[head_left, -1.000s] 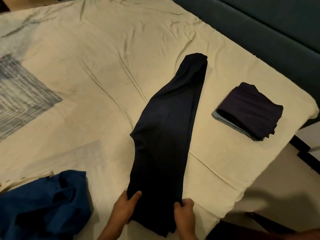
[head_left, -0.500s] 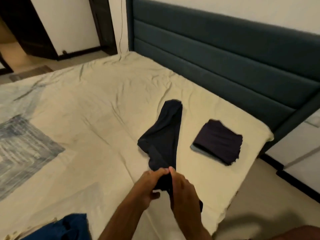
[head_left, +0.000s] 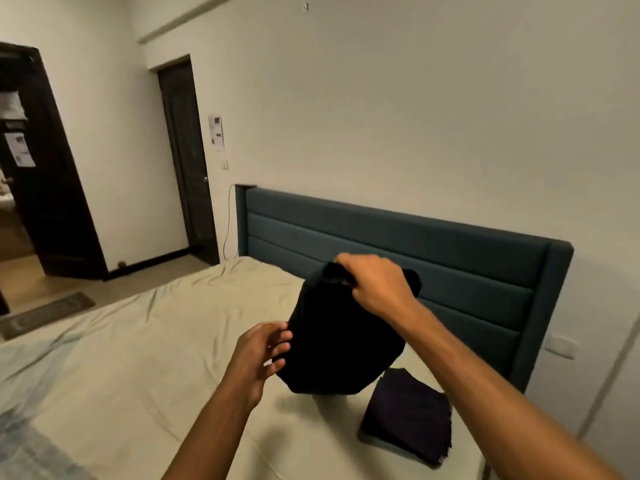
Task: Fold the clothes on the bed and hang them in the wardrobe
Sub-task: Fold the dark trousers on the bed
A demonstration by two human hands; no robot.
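Across the head view, I see a bed [head_left: 138, 358] under a wrinkled cream sheet, with a grey-blue patterned patch at its lower left. Behind it stands a padded teal headboard [head_left: 450, 271] against a plain pale wall. A thin cable [head_left: 227, 223] runs down the wall beside the headboard's left end. Further left are a dark closed door [head_left: 185, 157] and an open dark doorway [head_left: 45, 188], with a mat [head_left: 45, 313] on the floor near it. Paper notices [head_left: 216, 132] hang on the wall by the door and inside the doorway; their print is too small for me to read.

My right hand [head_left: 375, 285] is clenched on the top edge of a black garment [head_left: 339, 337], holding it up above the bed in front of the headboard. My left hand [head_left: 258, 358] has its fingers [head_left: 280, 346] loosely curled against the garment's left edge; I cannot tell whether they pinch it. A folded dark stack [head_left: 408, 417] lies on the sheet near the bed's right edge, just below the hanging garment.
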